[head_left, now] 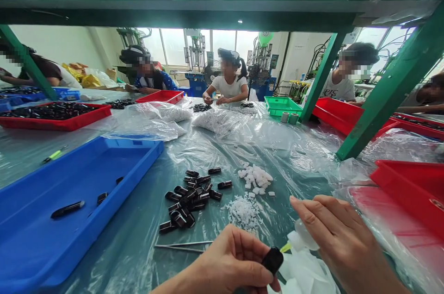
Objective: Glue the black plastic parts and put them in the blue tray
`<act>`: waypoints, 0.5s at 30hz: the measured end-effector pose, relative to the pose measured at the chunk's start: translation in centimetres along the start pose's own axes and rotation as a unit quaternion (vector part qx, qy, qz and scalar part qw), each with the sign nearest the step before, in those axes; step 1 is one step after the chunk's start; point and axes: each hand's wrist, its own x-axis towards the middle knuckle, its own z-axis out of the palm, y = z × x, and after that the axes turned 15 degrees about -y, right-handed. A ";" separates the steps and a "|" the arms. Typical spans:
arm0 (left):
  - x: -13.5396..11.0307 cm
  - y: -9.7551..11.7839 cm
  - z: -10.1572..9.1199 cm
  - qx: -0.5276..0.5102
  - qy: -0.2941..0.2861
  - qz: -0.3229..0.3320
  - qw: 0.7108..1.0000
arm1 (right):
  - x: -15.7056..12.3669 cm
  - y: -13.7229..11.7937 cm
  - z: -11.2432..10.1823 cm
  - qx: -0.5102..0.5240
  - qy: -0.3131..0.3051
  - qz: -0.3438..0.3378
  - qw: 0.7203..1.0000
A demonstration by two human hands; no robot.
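Observation:
My left hand (232, 261) is at the bottom middle, pinching a glossy black plastic piece (273, 260) between fingers and thumb. My right hand (336, 238) is at the lower right, its fingers around a translucent white plastic piece (302, 234). Just beyond my hands lie a heap of similar black pieces (185, 199), loose white plastic bits (255, 178) and a pair of steel tweezers (182, 246). A crumpled white plastic bag (305, 275) sits beneath my right hand.
A blue tray (69, 201) holds a few black pieces at left, and a red tray (412, 192) stands at right. Plastic sheeting (222, 146) covers the table. Several co-workers sit beyond green table legs (391, 85), with more trays and moulding machines behind.

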 end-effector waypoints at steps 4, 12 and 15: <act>-0.1 0.0 0.1 -0.005 0.001 0.002 1.000 | 0.0 0.1 0.0 0.002 -0.004 -0.006 1.000; -0.1 0.1 0.2 -0.016 0.005 -0.005 1.000 | -0.2 0.3 0.2 0.006 -0.005 -0.005 1.000; -0.1 0.2 0.2 -0.014 0.007 -0.005 1.000 | -0.2 0.3 0.3 0.008 -0.006 0.001 1.000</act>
